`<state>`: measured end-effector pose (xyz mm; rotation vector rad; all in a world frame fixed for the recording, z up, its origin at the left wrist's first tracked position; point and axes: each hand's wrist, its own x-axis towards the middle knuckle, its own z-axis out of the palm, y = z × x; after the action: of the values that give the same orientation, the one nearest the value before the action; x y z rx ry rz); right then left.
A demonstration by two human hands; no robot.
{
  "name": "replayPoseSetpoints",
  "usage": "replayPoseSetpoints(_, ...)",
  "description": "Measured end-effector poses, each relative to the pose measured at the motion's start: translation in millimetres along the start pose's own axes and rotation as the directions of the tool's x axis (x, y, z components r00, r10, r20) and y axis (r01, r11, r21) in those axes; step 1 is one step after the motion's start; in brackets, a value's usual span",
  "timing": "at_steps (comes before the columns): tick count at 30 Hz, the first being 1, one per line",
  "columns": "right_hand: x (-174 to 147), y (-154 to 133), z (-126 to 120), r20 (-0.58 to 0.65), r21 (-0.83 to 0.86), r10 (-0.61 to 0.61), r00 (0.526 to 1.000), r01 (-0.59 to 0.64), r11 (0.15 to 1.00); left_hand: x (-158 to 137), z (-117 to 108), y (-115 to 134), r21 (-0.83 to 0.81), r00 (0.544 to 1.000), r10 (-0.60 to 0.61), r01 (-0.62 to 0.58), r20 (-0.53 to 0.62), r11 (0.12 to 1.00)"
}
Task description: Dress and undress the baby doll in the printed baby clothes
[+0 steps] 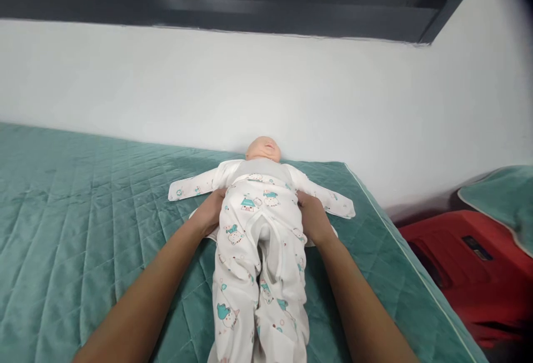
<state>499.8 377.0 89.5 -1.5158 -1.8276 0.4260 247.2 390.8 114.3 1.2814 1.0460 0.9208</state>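
Observation:
A baby doll point(263, 150) lies on its back, its head close to the wall. It wears a white long-sleeved top point(325, 196) with both sleeves spread out sideways, and white printed baby pants point(260, 199) drawn up over its belly. My left hand point(213, 210) grips the pants at the hip on the left of the picture. On the opposite hip, my right hand point(313, 216) holds the other side of the pants. The fingertips of both hands are tucked out of sight beside the cloth. Loose flaps of the top show beneath both wrists.
Under the doll is a green quilted bedcover point(104, 213), its piped edge running down the right. A white wall point(187, 85) rises behind, below a dark barred window frame point(250, 8). Beside the bed, at right, stands a red suitcase point(478, 274) with green cloth point(503, 196) over it.

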Motion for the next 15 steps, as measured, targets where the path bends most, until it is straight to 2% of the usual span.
replayPoseSetpoints(5,0.0,0.9,1.4,-0.007,-0.02,0.095,0.995,-0.095,0.995,5.3,-8.4,-4.7,0.286,0.982,0.181,-0.16,-0.049,0.945)
replayPoseSetpoints(8,0.8,2.5,1.4,-0.028,-0.031,0.155,0.988,-0.156,0.987,6.8,-10.1,-2.7,0.399,0.981,0.181,-0.141,-0.066,0.906)
replayPoseSetpoints(10,1.8,4.1,1.1,-0.076,-0.002,0.212,0.974,-0.212,0.977,9.2,-11.0,-4.1,0.408,0.982,0.151,-0.091,-0.116,0.908)
replayPoseSetpoints(12,2.9,4.0,0.9,-0.136,0.052,0.263,0.955,-0.258,0.965,12.9,-12.6,-8.0,0.345,0.971,0.141,-0.069,-0.191,0.936)
replayPoseSetpoints(15,4.0,-2.8,0.7,-0.23,0.155,0.254,0.939,-0.222,0.963,17.4,-15.0,-13.0,0.327,0.93,0.234,-0.136,-0.283,0.935)
